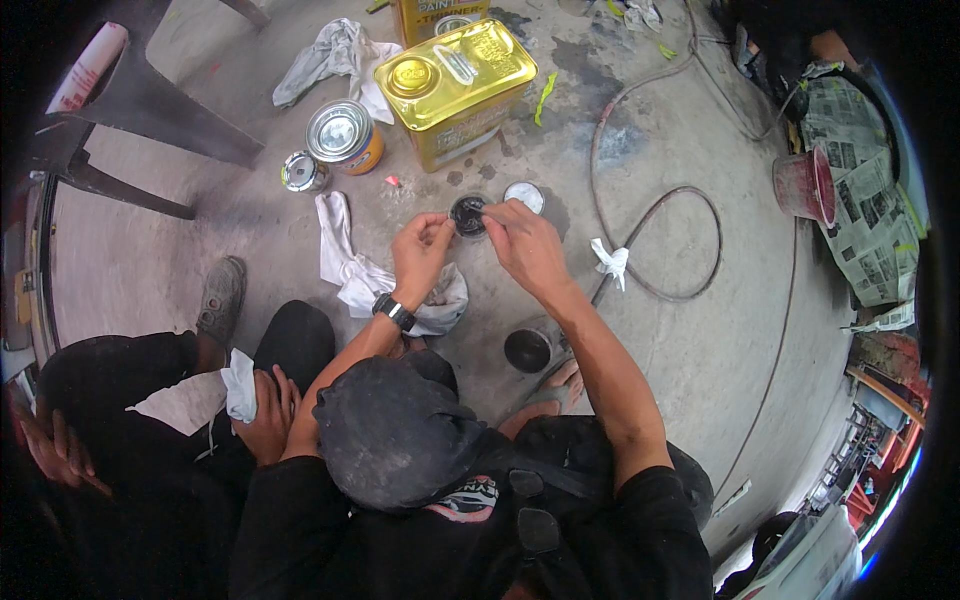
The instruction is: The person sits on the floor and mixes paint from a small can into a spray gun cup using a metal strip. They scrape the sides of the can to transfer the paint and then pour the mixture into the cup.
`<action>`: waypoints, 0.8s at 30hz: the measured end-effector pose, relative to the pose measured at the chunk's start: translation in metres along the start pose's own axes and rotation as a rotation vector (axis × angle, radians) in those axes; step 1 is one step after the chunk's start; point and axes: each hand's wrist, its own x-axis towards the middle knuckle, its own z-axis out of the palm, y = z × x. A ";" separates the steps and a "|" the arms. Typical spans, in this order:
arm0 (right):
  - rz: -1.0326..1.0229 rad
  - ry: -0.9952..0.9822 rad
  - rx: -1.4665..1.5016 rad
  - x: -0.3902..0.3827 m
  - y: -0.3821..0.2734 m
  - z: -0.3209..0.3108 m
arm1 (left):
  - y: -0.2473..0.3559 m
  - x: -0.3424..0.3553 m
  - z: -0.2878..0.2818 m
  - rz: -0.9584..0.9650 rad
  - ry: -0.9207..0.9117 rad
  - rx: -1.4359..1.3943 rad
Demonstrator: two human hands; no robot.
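A small round container of black, shiny stuff stands on the concrete floor. My left hand is closed with its fingertips pinched at the container's near left rim. Over the right rim, my right hand has its fingers pressed together; what they hold, if anything, is too small to make out. A round whitish lid lies just beyond the right fingers. Below the hands is a dark open cup. White cloths lie beside my left forearm, which wears a black watch.
A gold rectangular can and two round tins stand beyond the hands. A hose loops at right near a red bucket. Another person's hand is at left. A dark cap fills the lower middle.
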 end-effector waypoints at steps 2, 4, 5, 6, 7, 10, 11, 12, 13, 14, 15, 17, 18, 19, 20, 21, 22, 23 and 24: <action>-0.068 -0.001 0.069 -0.001 0.002 0.003 | 0.001 -0.001 0.000 -0.002 0.005 0.011; -0.077 0.005 0.057 -0.002 0.001 0.004 | 0.002 -0.002 0.000 -0.002 0.006 0.002; -0.052 0.010 0.012 -0.002 -0.001 0.003 | 0.001 -0.002 0.000 -0.003 0.005 0.006; -0.027 0.015 -0.033 -0.002 -0.002 0.002 | 0.001 -0.002 -0.001 -0.004 0.004 0.011; -0.058 0.020 -0.008 -0.002 0.000 0.005 | 0.000 -0.002 -0.001 -0.005 0.003 0.015; -0.094 0.027 0.025 -0.004 0.007 0.009 | 0.004 -0.003 0.000 -0.008 0.003 0.007; -0.071 0.021 0.013 -0.006 0.006 0.009 | 0.005 -0.003 0.000 -0.012 0.003 0.010; -0.048 0.014 0.001 -0.006 0.005 0.009 | 0.006 -0.003 0.001 -0.016 0.003 0.014; -0.039 0.022 -0.006 -0.005 0.004 0.007 | 0.008 -0.004 0.002 -0.020 0.003 0.017; -0.029 0.030 -0.013 -0.002 -0.001 0.003 | 0.007 -0.004 0.002 -0.020 0.001 0.005; -0.019 0.038 -0.020 -0.001 -0.003 0.000 | 0.006 -0.004 0.002 -0.020 -0.002 -0.007; -0.070 0.040 0.053 -0.002 0.000 0.004 | 0.005 -0.003 0.002 -0.015 -0.006 -0.015; -0.096 0.041 0.089 -0.003 0.001 0.005 | 0.004 -0.003 0.002 -0.011 -0.007 -0.012; -0.099 0.058 0.067 -0.004 0.002 0.005 | 0.004 -0.003 0.002 -0.007 -0.007 -0.009; -0.103 0.074 0.046 -0.004 0.003 0.004 | 0.002 -0.004 0.001 -0.019 -0.010 -0.021; -0.108 0.090 0.026 -0.005 0.003 0.003 | 0.001 -0.004 0.001 -0.030 -0.013 -0.033; -0.119 0.075 0.024 -0.005 0.003 0.004 | 0.000 -0.005 -0.001 -0.041 -0.015 -0.045; -0.127 0.062 0.018 -0.006 0.003 0.002 | 0.001 -0.007 -0.003 -0.055 -0.001 -0.025; -0.136 0.047 0.012 -0.006 0.004 0.001 | 0.001 -0.011 -0.008 -0.068 0.015 -0.004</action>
